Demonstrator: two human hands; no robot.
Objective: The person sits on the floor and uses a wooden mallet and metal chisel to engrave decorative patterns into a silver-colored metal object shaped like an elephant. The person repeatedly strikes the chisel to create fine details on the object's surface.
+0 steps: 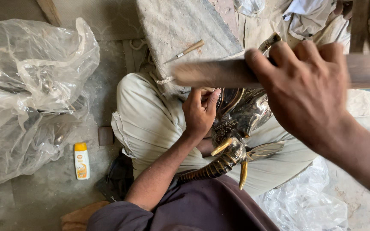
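— Plastic sheeting (31,90) left, stone block (185,25) ahead; where's the brass elephant figure (236,128)?

— Across the lap, likely braced for chiselling. Left hand (200,112) pinches something small, perhaps a punch, against it.

— Right hand (307,92)?

— Raised, fist wrapped round a blurred wooden mallet (219,73).

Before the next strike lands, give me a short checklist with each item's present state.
1. Left hand steadies the metal elephant figure: ok.
2. Right hand has a closed grip on the wooden stick: ok.
3. Figure rests on the lap: ok.
4. Small tool under the left fingers: cannot tell, hidden.
5. Stick's aim: cannot tell, blurred.
6. Spare wooden-handled tool lies apart on the stone block: ok.
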